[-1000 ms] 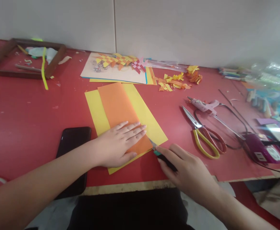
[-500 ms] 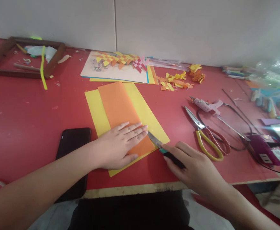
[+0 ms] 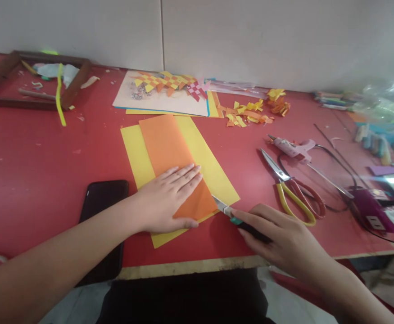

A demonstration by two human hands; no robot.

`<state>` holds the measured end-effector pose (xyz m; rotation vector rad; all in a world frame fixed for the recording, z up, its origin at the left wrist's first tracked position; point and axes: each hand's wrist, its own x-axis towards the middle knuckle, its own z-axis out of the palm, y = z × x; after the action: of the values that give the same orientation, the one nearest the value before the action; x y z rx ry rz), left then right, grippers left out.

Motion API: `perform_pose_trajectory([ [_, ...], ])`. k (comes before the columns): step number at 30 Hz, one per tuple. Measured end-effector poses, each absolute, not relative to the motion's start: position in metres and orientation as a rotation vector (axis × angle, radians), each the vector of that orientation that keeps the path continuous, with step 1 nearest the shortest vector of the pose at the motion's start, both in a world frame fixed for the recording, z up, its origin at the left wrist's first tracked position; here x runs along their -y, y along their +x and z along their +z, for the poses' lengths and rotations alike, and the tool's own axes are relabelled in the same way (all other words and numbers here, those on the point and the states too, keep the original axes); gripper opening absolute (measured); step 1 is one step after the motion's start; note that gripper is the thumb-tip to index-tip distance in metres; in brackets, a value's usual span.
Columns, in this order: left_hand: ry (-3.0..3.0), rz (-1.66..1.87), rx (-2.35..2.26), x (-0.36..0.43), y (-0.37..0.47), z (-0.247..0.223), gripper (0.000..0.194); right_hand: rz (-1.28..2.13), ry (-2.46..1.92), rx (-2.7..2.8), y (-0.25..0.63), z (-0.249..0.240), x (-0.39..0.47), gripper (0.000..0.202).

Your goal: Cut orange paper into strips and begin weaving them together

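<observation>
My left hand (image 3: 169,195) lies flat with its fingers stretched out on a folded orange paper (image 3: 165,139). That paper rests on a larger yellow sheet (image 3: 205,148), which shows on both sides of it. In my right hand (image 3: 281,231) is a utility knife (image 3: 239,220) with a dark handle and a teal part near the blade. Its blade tip is at the right edge of the orange paper, near the lower corner. Most of the handle is hidden under my fingers.
A phone (image 3: 104,202) lies by my left forearm. To the right are scissors (image 3: 286,186), a pink glue gun (image 3: 294,148) and a purple power strip (image 3: 379,209). Paper scraps (image 3: 247,112), woven paper pieces (image 3: 169,81) and a brown frame (image 3: 56,104) lie toward the wall.
The knife and my right hand have moved down and right along the orange paper's edge. My left hand's fingers have shifted slightly up and left on the paper.
</observation>
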<state>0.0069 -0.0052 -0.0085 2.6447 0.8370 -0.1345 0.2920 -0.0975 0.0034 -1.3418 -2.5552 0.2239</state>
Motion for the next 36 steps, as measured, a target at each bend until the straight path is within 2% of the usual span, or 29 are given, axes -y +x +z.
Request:
perform_pose_trajectory([
  [10, 2.653, -0.053, -0.87, 0.0, 0.005, -0.008, 0.079, 0.227, -1.346, 2.643, 0.3, 0.006, 0.096, 0.032],
  [17, 2.6, 0.208, -0.834, 0.001, 0.004, -0.004, 0.055, 0.375, -1.388, 2.616, 0.299, 0.01, 0.091, 0.026],
  [19, 2.634, 0.254, -0.902, 0.001, 0.004, -0.005, 0.058, 0.377, -1.392, 2.609, 0.299, 0.012, 0.088, 0.022],
  [23, 2.666, 0.143, -1.218, -0.001, 0.005, -0.008, 0.09, 0.312, -1.371, 2.599, 0.3, 0.014, 0.083, 0.018],
  [25, 2.652, 0.047, -1.279, -0.001, 0.005, -0.009, 0.098, 0.265, -1.363, 2.598, 0.299, 0.013, 0.08, 0.018],
  [31, 2.707, -0.003, -1.195, 0.002, 0.007, -0.012, 0.093, 0.304, -1.373, 2.596, 0.29, 0.006, 0.075, 0.017],
  [36, 2.747, 0.045, -1.04, 0.004, 0.01, -0.013, 0.074, 0.386, -1.394, 2.551, 0.284, 0.001, 0.076, 0.021],
])
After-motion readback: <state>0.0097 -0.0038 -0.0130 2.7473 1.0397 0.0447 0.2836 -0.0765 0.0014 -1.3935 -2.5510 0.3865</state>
